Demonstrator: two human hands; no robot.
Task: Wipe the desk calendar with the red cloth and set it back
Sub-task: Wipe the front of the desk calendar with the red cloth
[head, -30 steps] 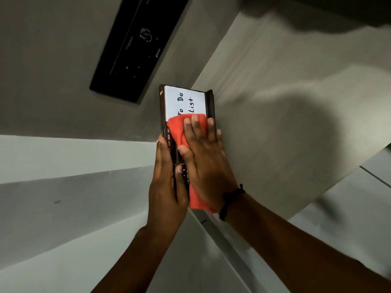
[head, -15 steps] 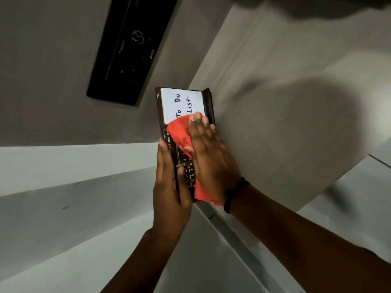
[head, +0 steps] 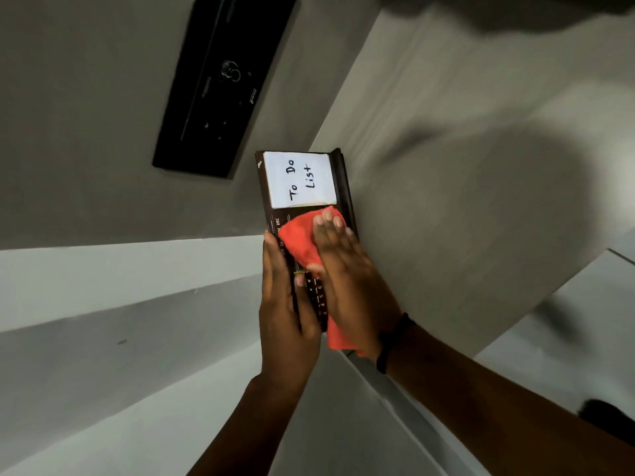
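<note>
Desk calendar [head: 305, 214] gripped by left hand [head: 285, 314] | red cloth [head: 299, 238] pressed flat on it under right hand [head: 347, 280] | wiping underway; setting back judged not yet done

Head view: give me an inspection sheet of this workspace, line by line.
Surface: pale grey desk top, bare where visible, with dark shadows on it.
Job's things: desk calendar, dark frame, white "To Do List" pad at its far end, held up in the hands; red cloth pressed flat on its face below the pad.
Clutter: nothing seen.
Grips: left hand clasps the calendar's near left edge; right hand lies flat on the cloth, dark band on the wrist.
Cables: nothing seen.
Surroundings: black panel on the grey wall; a dark object at lower right, too cut off to identify.
</note>
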